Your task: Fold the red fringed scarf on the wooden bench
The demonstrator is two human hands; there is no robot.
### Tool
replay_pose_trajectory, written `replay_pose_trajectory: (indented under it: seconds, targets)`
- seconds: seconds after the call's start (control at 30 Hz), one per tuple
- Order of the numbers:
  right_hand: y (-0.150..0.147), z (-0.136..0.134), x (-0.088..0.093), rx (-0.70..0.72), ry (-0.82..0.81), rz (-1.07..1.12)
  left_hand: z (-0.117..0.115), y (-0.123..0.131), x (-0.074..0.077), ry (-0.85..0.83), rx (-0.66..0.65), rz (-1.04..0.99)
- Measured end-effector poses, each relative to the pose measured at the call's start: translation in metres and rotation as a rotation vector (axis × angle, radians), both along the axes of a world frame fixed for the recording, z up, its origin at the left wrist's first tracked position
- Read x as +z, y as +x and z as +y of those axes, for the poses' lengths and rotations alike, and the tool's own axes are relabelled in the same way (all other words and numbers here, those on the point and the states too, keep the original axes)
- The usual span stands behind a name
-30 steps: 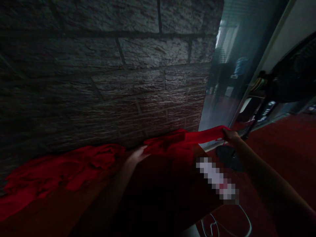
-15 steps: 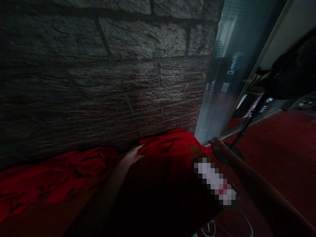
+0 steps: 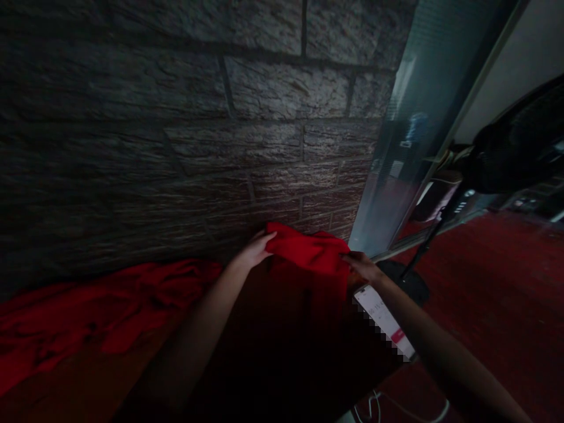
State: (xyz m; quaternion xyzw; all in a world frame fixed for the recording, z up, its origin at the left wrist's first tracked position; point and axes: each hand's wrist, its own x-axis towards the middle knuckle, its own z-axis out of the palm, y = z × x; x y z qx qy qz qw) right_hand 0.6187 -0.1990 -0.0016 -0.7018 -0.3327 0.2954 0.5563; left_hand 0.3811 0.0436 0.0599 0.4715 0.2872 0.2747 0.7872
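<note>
A red cloth (image 3: 308, 249) stretches between my two hands, close to the stone wall. My left hand (image 3: 258, 248) pinches its left end, thumb on top. At the opposite end, my right hand (image 3: 362, 264) has its fingers closed on the cloth's edge. Part of the cloth hangs down or lies over the dark table below; the dim light hides where it ends. A lit phone (image 3: 383, 320) lies on the table by my right forearm, its screen partly blurred out. Farther left, a heap of crumpled red cloth (image 3: 114, 305) rests along the wall.
The rough stone wall (image 3: 202, 147) rises right behind the table (image 3: 273, 358). A glass panel (image 3: 388, 170) stands to the right. Beyond it are a black stand with a round base (image 3: 409, 282) and red flooring (image 3: 497, 282). A white cable (image 3: 396, 405) hangs at lower right.
My right hand has moved left and now grips the cloth's right edge; before, it was past the cloth. My left hand has shifted right and up with its end. The cloth is gathered narrower.
</note>
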Motion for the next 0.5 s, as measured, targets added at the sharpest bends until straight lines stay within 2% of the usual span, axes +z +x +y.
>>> replay_pose_trajectory:
  seconds: [0.07,0.1,0.17,0.23,0.3,0.37,0.5]
  targets:
    - [-0.001,-0.022,0.002,-0.04,0.022,0.091,0.001,0.009,0.008,0.072,-0.002,-0.024]
    - [-0.003,-0.033,0.002,-0.06,0.026,0.116,0.0,0.012,0.006,0.085,0.008,0.012]
    - [-0.007,-0.051,0.001,-0.059,-0.018,0.088,-0.003,0.013,-0.008,0.092,0.05,0.146]
    - [-0.011,-0.058,0.001,0.0,-0.091,0.009,-0.008,0.009,-0.031,0.078,0.083,0.272]
    - [-0.013,-0.057,0.001,0.05,-0.12,-0.053,-0.011,0.001,-0.05,0.069,0.098,0.322]
    - [-0.013,-0.05,0.0,0.055,-0.12,-0.079,-0.012,-0.008,-0.06,0.079,0.113,0.335]
    - [-0.01,-0.036,-0.004,0.035,-0.167,-0.072,-0.006,-0.02,-0.059,0.106,0.158,0.347]
